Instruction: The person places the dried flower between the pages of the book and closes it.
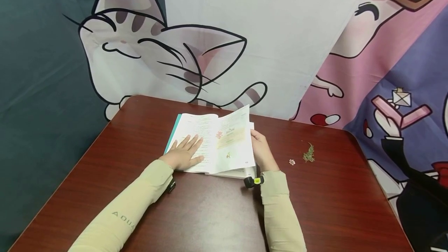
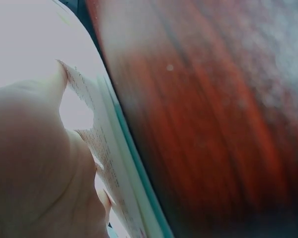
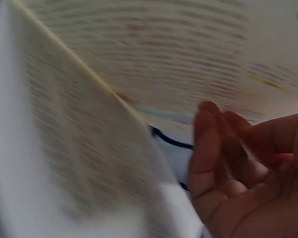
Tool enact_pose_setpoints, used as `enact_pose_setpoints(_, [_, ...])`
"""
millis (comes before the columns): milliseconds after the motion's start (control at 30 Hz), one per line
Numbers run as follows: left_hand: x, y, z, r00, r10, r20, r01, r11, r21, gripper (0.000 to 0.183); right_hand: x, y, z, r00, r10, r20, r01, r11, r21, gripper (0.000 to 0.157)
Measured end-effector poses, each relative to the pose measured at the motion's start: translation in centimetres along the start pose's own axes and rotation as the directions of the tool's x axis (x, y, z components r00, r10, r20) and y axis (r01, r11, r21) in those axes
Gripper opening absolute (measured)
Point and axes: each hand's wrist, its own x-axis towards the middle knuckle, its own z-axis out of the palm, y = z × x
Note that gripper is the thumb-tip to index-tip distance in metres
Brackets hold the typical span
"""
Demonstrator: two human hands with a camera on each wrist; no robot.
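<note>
An open book [image 1: 196, 127] with a teal cover edge lies on the table. My left hand [image 1: 183, 154] rests flat on its left page, fingers spread; in the left wrist view the hand [image 2: 39, 163] covers part of the printed page [image 2: 111, 173]. One right-hand leaf [image 1: 234, 143], with a small pink picture, stands lifted above the pages under it. At that leaf's outer edge, my right hand [image 1: 261, 149] pinches it with curled fingers. The right wrist view shows the bent fingers and thumb of this hand [image 3: 243, 173] against the printed underside of the page [image 3: 188, 54].
Right of the book, a small pale flower [image 1: 292, 162] and a green leafy sprig [image 1: 309, 153] lie on the reddish-brown table [image 1: 210, 213]. A cloth with cartoon figures [image 1: 297, 18] hangs behind the table's far edge. Another person's dark sleeve [image 1: 416, 178] shows at far right.
</note>
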Motion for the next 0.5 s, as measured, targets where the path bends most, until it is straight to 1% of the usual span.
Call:
enact_pose_setpoints(67, [-0.1, 0.2, -0.2, 1.000, -0.002, 0.008, 0.002, 1.000, 0.006, 0.077, -0.2, 0.4, 0.7, 0.999, -0.033, 0.018, 0.033, 0.999, -0.001, 0.032])
enact_pose_setpoints(133, [0.0, 0.0, -0.1, 1.000, 0.001, 0.006, -0.001, 1.000, 0.007, 0.077, -0.5, 0.6, 1.4, 0.996, -0.074, 0.056, 0.074, 0.997, -0.007, 0.035])
enact_pose_setpoints(233, [0.4, -0.3, 0.4, 1.000, -0.001, 0.013, 0.001, 1.000, 0.010, 0.079, -1.0, 0.8, 1.8, 0.984, -0.099, 0.145, 0.098, 0.995, 0.012, 0.045])
enact_pose_setpoints(300, [0.7, -0.7, 0.7, 1.000, 0.003, 0.007, -0.003, 1.000, 0.009, 0.079, -1.5, 0.9, 2.2, 0.979, -0.075, 0.188, 0.070, 0.997, 0.029, 0.051])
enact_pose_setpoints(333, [0.9, -0.9, 0.9, 1.000, 0.001, 0.007, -0.001, 1.000, 0.012, 0.079, -1.7, 0.8, 2.4, 0.979, -0.053, 0.199, 0.045, 0.998, 0.046, 0.054])
enact_pose_setpoints(367, [1.0, -1.1, 1.1, 1.000, 0.004, 0.004, -0.004, 1.000, 0.007, 0.079, -1.8, 0.8, 2.7, 0.978, -0.023, 0.209, 0.005, 0.996, 0.086, 0.056])
enact_pose_setpoints(400, [1.2, -1.2, 1.2, 1.000, 0.007, 0.001, -0.007, 1.000, 0.002, 0.079, -1.9, 0.6, 3.0, 0.974, -0.006, 0.224, -0.013, 0.996, 0.085, 0.058])
enact_pose_setpoints(467, [1.4, -1.5, 1.4, 1.000, 0.011, -0.006, -0.011, 1.000, -0.002, 0.080, -2.0, 0.3, 3.8, 0.968, 0.045, 0.245, -0.089, 0.982, 0.169, 0.056])
enact_pose_setpoints(500, [1.5, -1.6, 1.4, 1.000, 0.011, -0.007, -0.011, 1.000, -0.002, 0.080, -1.9, 0.2, 4.3, 0.965, 0.056, 0.255, -0.112, 0.972, 0.208, 0.055])
